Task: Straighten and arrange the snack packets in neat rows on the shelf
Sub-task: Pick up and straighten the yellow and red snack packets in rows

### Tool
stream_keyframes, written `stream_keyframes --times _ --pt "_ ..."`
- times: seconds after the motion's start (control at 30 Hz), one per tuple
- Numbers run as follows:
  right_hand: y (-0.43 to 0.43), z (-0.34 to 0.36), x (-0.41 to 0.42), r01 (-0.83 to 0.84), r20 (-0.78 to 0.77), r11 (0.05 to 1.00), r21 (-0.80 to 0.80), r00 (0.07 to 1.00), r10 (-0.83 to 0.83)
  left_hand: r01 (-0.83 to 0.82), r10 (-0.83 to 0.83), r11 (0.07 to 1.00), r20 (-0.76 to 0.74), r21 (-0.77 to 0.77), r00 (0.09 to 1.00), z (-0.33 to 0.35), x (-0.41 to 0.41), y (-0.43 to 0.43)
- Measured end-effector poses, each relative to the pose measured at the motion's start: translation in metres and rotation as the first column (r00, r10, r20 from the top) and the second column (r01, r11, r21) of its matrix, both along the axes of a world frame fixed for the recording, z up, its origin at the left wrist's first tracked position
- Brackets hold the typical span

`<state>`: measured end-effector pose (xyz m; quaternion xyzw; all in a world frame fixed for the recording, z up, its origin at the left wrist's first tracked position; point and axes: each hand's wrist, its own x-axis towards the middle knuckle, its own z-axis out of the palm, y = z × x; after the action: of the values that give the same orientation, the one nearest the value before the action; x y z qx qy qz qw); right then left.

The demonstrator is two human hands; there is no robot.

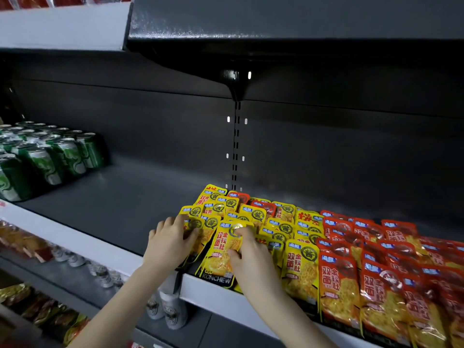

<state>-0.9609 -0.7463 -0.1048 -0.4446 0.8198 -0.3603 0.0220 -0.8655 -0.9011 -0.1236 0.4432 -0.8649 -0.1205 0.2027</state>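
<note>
The yellow packet [221,249] lies at the shelf [125,209] front edge, pinched by my right hand [251,257], thumb against fingers. At its nine o'clock my left hand [168,242] presses spread fingers on more yellow packets [200,222]; red packets [376,272] at three, cans [50,156] at ten.

yellow snack packets [227,204] in loose overlapping pile, tilted at mixed angles, on dark shelf [125,209], front yellow packet [221,249] skewed over shelf edge, red packets [376,259] just right, overlapping rows
</note>
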Motion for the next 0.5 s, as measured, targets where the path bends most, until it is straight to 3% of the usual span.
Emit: stream_keyframes --times 0.3,0.5 --pt "-0.015 -0.010 0.000 0.052 0.097 0.993 -0.109 0.994 -0.041 0.030 -0.029 0.999 -0.030 0.028 0.999 0.001 -0.001 -0.003" --pt "-0.025 -0.005 0.002 0.130 0.089 0.977 -0.169 0.989 -0.116 0.098 -0.098 0.995 0.035 0.012 0.995 0.002 0.000 -0.014"
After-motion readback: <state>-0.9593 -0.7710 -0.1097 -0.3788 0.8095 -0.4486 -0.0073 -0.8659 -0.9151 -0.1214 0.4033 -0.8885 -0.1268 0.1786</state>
